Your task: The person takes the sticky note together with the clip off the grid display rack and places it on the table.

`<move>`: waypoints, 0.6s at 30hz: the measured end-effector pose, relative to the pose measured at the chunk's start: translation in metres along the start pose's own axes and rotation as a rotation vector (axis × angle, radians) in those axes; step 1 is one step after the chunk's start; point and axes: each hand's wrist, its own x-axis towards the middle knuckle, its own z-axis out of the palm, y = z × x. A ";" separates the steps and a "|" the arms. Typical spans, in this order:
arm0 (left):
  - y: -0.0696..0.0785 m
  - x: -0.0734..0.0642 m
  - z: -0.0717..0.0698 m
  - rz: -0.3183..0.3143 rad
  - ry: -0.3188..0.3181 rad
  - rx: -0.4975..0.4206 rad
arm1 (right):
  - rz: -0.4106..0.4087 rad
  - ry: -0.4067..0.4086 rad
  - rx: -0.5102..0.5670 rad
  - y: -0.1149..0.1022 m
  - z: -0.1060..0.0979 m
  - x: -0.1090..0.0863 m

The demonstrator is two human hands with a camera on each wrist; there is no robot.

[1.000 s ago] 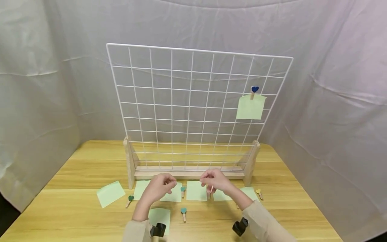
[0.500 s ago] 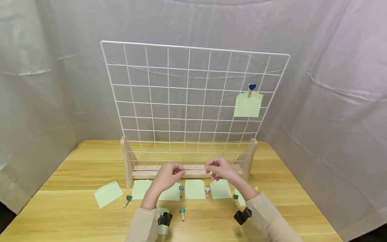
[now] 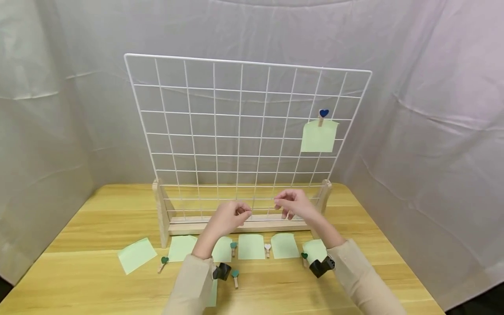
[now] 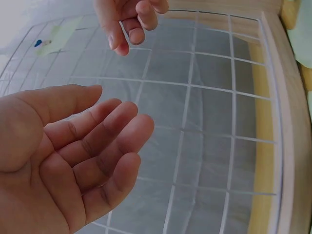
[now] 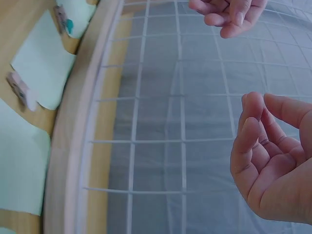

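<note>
My left hand [image 3: 230,217] hovers in front of the lower part of a white wire grid [image 3: 248,63], its fingers loosely bent and holding nothing. Level with it on the right, my right hand [image 3: 295,203] also hangs before the grid. In the right wrist view the thumb and fingertips of that right hand [image 5: 273,161] come close together with no object between them. The left wrist view shows the left palm [image 4: 29,190] bare. High on the grid's right side, a clothespin with a blue heart [image 3: 323,113] holds a pale green paper note [image 3: 319,138].
The grid stands in a wooden base [image 3: 236,226]. Before it lie several green notes [image 3: 251,247] and small clothespins with hearts, among them a white one [image 3: 267,247], a teal one [image 3: 235,274] and a dark green one [image 3: 163,260]. Grey cloth [image 3: 429,131] surrounds the table.
Both hands have risen from over the row of notes to in front of the grid, moving slightly right. The view has shifted a little; notes and clothespins lie as before.
</note>
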 end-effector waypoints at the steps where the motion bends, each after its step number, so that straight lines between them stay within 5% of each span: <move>1: 0.002 0.001 -0.001 0.006 0.002 0.001 | 0.000 0.009 -0.002 -0.003 -0.002 0.000; 18: 0.032 0.027 -0.007 0.061 0.097 0.093 | -0.062 0.097 -0.058 -0.036 -0.038 -0.002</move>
